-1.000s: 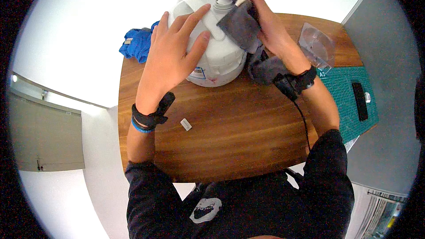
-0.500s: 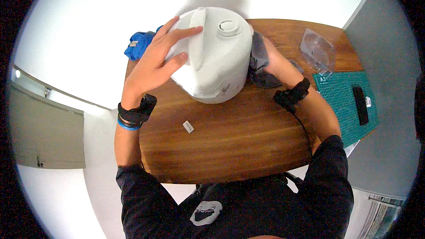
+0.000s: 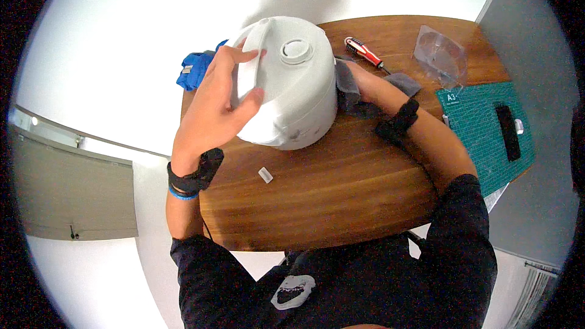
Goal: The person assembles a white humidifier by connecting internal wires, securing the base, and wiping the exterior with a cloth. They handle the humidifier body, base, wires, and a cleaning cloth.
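Note:
A white rice cooker (image 3: 304, 100) with a round steam vent (image 3: 297, 51) on its lid stands tilted toward me on the wooden table. My left hand (image 3: 216, 97) grips the lid's carrying handle (image 3: 248, 61), thumb on the near side and fingers over the top. On the cooker's right side, my right hand (image 3: 362, 82) presses a dark grey cloth (image 3: 348, 85) against the wall; its fingertips are hidden behind the cooker and cloth. More of the cloth spreads out behind the right wrist.
A red-handled screwdriver (image 3: 364, 52) lies behind the right hand. Farther right are a clear plastic piece (image 3: 440, 55) and a green cutting mat (image 3: 481, 128) with a black strip (image 3: 507, 133). A small white block (image 3: 265, 175) lies near me. A blue bundle (image 3: 195, 70) sits at left.
The cooker has turned a little, its vent shifting left. My left hand has closed around the handle. My right hand has moved back along the side, and the screwdriver has come into sight.

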